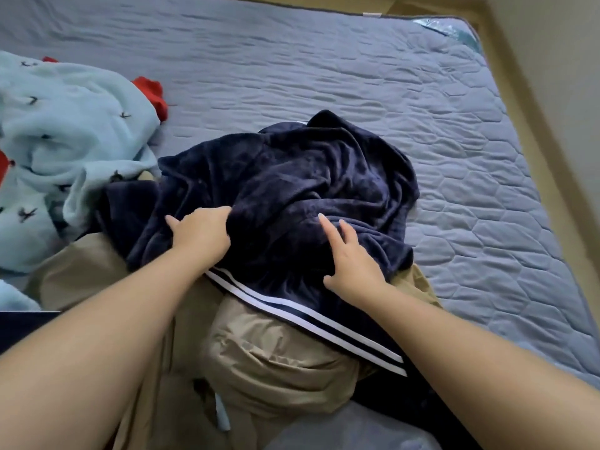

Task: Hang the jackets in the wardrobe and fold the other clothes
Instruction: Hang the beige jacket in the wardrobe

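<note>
A crumpled dark navy fleece garment with white stripes along its hem lies heaped in the middle of the bed. Under it, nearer to me, is a beige jacket. My left hand grips a fold of the navy fleece at its left side, fingers curled into the cloth. My right hand rests on the fleece to the right, fingers spread and mostly straight.
A light blue fleece garment with small dark motifs lies bunched at the left, red cloth peeking from behind it. The grey-blue quilted mattress stretches far and right. A beige floor strip and wall run along its right edge.
</note>
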The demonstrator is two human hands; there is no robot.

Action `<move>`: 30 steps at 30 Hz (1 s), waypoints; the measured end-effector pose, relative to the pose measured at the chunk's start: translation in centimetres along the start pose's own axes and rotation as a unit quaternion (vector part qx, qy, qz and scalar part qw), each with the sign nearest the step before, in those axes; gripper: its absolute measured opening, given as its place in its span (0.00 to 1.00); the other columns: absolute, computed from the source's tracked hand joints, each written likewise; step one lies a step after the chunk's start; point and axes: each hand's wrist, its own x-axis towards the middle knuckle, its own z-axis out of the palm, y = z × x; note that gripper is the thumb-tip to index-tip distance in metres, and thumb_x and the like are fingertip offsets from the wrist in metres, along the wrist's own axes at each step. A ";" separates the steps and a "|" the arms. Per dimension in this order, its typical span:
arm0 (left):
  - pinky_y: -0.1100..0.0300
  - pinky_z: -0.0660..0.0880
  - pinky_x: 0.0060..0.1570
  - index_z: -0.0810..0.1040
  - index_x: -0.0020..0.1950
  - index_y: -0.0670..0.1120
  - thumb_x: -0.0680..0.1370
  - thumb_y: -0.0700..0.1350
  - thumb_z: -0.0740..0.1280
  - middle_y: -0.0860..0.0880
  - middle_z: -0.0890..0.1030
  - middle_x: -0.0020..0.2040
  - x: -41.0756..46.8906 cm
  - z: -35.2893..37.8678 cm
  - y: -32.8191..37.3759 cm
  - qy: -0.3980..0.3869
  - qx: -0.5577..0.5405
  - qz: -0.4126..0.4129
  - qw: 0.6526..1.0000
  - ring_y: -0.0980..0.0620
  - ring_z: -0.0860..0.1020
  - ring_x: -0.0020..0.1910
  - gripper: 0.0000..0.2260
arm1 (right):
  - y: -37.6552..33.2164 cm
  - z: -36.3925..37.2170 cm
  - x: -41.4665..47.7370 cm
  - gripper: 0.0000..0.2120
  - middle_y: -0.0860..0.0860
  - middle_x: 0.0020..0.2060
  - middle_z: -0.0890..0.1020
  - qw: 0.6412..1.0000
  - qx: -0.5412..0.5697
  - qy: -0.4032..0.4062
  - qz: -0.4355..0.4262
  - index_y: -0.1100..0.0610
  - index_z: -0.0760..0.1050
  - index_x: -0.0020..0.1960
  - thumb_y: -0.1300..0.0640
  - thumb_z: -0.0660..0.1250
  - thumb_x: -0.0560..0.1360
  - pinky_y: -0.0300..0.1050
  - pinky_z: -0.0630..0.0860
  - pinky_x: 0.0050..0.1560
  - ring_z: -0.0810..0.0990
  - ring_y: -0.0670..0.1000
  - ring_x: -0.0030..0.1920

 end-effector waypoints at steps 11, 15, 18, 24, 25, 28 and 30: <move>0.59 0.68 0.38 0.76 0.43 0.43 0.71 0.26 0.57 0.47 0.78 0.36 -6.3 -3.2 -3.1 -0.043 -0.538 -0.052 0.840 0.50 0.74 0.38 0.14 | -6.2 -3.4 2.2 0.17 0.51 0.31 0.81 0.748 0.648 0.092 0.112 0.53 0.80 0.38 0.72 0.60 0.69 0.42 0.74 0.38 0.78 0.51 0.37; 0.64 0.73 0.48 0.74 0.54 0.45 0.74 0.31 0.61 0.50 0.79 0.42 -5.5 -12.8 -4.2 0.092 -0.569 -0.078 0.814 0.50 0.77 0.45 0.13 | -17.4 -12.0 3.6 0.09 0.49 0.31 0.81 0.761 0.646 0.056 -0.028 0.51 0.80 0.37 0.62 0.63 0.64 0.41 0.76 0.37 0.80 0.48 0.35; 0.69 0.69 0.53 0.72 0.64 0.42 0.74 0.32 0.60 0.49 0.78 0.51 -4.7 -22.4 -7.7 0.233 -0.570 -0.034 0.787 0.50 0.76 0.55 0.19 | -26.4 -20.2 4.7 0.13 0.48 0.30 0.79 0.794 0.579 0.081 -0.167 0.49 0.78 0.37 0.65 0.61 0.68 0.42 0.74 0.36 0.78 0.47 0.35; 0.55 0.56 0.72 0.48 0.78 0.42 0.79 0.41 0.61 0.45 0.56 0.77 0.8 -32.5 -17.4 0.223 -0.267 -0.058 0.936 0.46 0.57 0.75 0.32 | -36.7 -30.2 7.5 0.28 0.47 0.56 0.79 0.905 0.290 0.103 -0.295 0.49 0.72 0.65 0.67 0.60 0.67 0.38 0.72 0.51 0.77 0.44 0.54; 0.51 0.52 0.74 0.42 0.78 0.41 0.80 0.44 0.61 0.43 0.47 0.79 1.4 -31.6 -18.5 0.146 -0.207 -0.146 0.956 0.42 0.50 0.76 0.35 | -36.1 -29.1 8.2 0.34 0.52 0.69 0.70 0.940 0.196 0.070 -0.269 0.50 0.63 0.73 0.68 0.60 0.69 0.42 0.69 0.59 0.70 0.49 0.66; 0.47 0.56 0.73 0.37 0.78 0.45 0.80 0.45 0.61 0.44 0.40 0.78 0.2 -24.7 -19.7 0.008 -0.235 -0.279 0.931 0.40 0.48 0.77 0.36 | -30.8 -20.9 8.3 0.42 0.53 0.78 0.48 0.984 0.080 -0.040 -0.155 0.50 0.46 0.79 0.68 0.63 0.72 0.42 0.59 0.69 0.52 0.52 0.77; 0.46 0.60 0.71 0.39 0.78 0.46 0.80 0.46 0.61 0.46 0.41 0.79 -1.8 -18.5 -19.1 -0.051 -0.227 -0.250 0.940 0.40 0.49 0.77 0.35 | -26.2 -14.2 6.5 0.42 0.54 0.78 0.47 0.987 0.054 -0.101 -0.110 0.50 0.46 0.79 0.66 0.64 0.73 0.40 0.62 0.68 0.52 0.52 0.77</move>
